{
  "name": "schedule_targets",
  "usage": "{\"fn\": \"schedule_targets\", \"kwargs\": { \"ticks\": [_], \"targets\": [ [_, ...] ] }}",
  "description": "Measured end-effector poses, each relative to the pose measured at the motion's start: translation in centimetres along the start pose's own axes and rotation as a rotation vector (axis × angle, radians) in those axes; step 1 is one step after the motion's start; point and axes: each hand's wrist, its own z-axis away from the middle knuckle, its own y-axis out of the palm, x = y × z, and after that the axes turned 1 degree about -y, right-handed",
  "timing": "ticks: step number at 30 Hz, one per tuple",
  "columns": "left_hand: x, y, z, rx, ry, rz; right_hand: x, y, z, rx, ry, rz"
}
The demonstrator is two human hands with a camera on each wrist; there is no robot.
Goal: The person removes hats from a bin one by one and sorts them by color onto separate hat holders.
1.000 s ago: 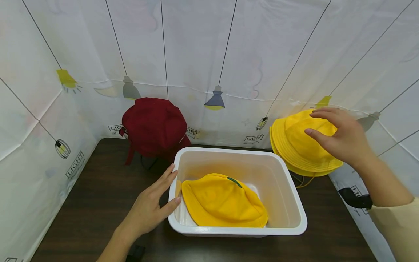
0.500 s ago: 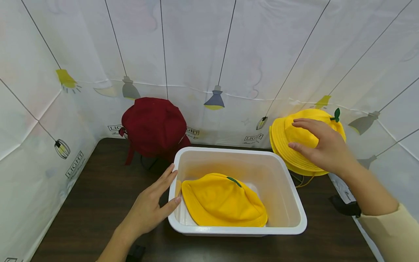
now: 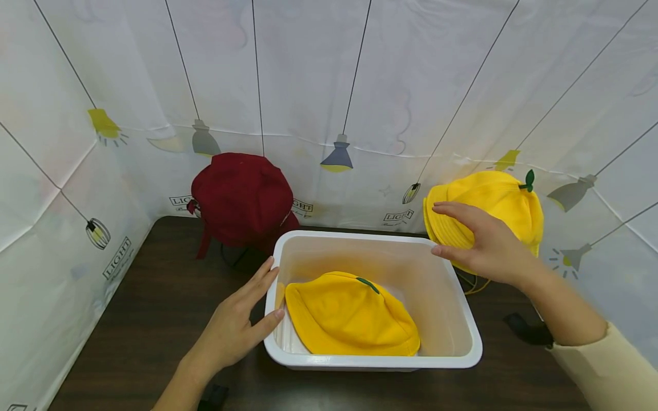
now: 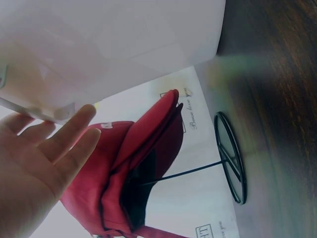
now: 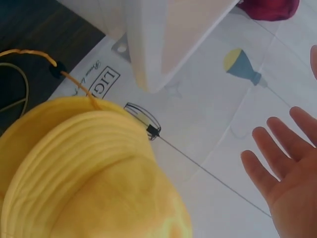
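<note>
A white plastic bin [image 3: 462,362] stands on the dark table, and a yellow hat [image 3: 349,319] with a green trim lies folded inside it. My left hand [image 3: 231,319] rests against the bin's left rim, its fingers extended. My right hand [image 3: 488,245] hovers in front of the yellow bucket hats [image 3: 493,200] at the right, fingers spread and holding nothing. A green leaf sprout [image 3: 529,180] tops these stacked hats. In the right wrist view, the palm stays apart from the yellow hat [image 5: 109,193], whose brim is stitched and has an orange cord.
Behind the bin's left corner, a dark red cap [image 3: 244,200] hangs on a black wire stand [image 4: 232,158]. A white curtain [image 3: 308,74] printed with lamps backs the dark wooden table [image 3: 154,319].
My right hand has moved left and down across the front of the yellow hats toward the bin's right corner, uncovering the green sprout. The left hand and bin stay put.
</note>
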Motion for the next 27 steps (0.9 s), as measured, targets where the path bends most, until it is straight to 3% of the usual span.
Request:
{"fn": "schedule_targets", "kwargs": {
  "ticks": [27],
  "targets": [
    [0.0,0.0,0.0,0.006,-0.007,-0.009,3.4,3.0,-1.7,0.282,-0.065,-0.085]
  ]
}}
